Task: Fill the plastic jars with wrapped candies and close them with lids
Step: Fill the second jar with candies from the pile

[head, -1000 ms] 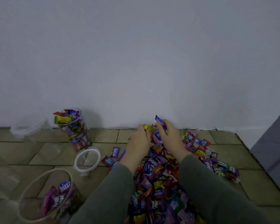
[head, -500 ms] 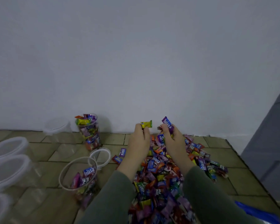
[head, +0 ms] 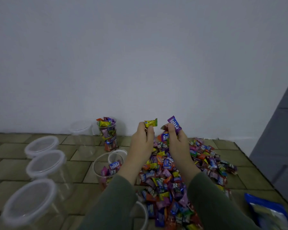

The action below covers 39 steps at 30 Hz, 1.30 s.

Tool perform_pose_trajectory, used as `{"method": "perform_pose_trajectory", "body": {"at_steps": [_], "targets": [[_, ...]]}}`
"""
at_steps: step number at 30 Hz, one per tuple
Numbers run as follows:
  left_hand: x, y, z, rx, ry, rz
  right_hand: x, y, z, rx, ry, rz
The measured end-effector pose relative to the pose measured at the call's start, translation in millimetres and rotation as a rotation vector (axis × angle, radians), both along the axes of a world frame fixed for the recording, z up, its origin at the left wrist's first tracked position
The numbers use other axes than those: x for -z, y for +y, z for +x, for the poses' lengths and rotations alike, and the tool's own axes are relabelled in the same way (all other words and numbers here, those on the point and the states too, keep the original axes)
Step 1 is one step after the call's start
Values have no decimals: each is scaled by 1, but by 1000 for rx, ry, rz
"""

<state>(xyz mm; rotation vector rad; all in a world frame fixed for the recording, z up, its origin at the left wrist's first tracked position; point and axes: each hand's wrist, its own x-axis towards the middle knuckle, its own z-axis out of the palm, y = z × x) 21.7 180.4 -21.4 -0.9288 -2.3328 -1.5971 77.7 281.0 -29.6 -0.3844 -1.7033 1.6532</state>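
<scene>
A big pile of wrapped candies (head: 178,176) covers the tiled floor in front of me. My left hand (head: 142,143) is raised over the pile's far end and grips candies, a yellow one (head: 150,123) sticking out on top. Beside it my right hand (head: 177,143) grips candies too, a purple one (head: 174,124) poking up. An open clear jar (head: 100,165) partly filled with candies stands just left of my left forearm. By the wall a full jar (head: 108,135) stands without a lid.
Three lidded clear jars (head: 45,163) line the left side, and another lidded jar (head: 81,130) stands by the wall. A loose white lid ring (head: 117,155) lies behind the open jar. A blue bag (head: 266,211) lies at the lower right. A grey wall edge rises at the right.
Both hands have lifted off the pile with candies gripped in them. The view has shifted, so the lidded jars at the left and the blue bag now show.
</scene>
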Motion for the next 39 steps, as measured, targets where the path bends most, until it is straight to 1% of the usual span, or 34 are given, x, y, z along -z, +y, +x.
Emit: {"method": "perform_pose_trajectory", "body": {"at_steps": [6, 11, 16, 21, 25, 28, 30, 32, 34, 36, 39], "targets": [[-7, -54, -2, -57, 49, 41, -7, -48, -1, -48, 39, -97], [4, -94, -17, -119, 25, 63, -4, -87, -9, -86, 17, -204], [21, -113, -24, -141, -23, 49, 9, -117, -29, -50, 4, -297], [29, -124, -22, -93, -21, 63, 8, -138, -44, 17, 17, -439], [36, -132, -25, -38, -10, 117, 9, -147, -51, 88, 15, -469], [45, -137, -31, -53, 7, 163, 12, -149, -55, 134, 10, -442], [52, -140, -35, -79, 69, 144, 15, -150, -57, 142, 2, -431], [57, -143, -36, -80, 173, 137, 17, -151, -58, 135, -2, -425], [58, -144, -34, -41, 212, 184, 17, -151, -59, 119, 6, -415], [61, -145, -32, -18, 174, 256, 15, -151, -58, 116, 18, -404], [67, -143, -34, -27, 56, 380, 16, -151, -58, 94, 28, -414]]}}
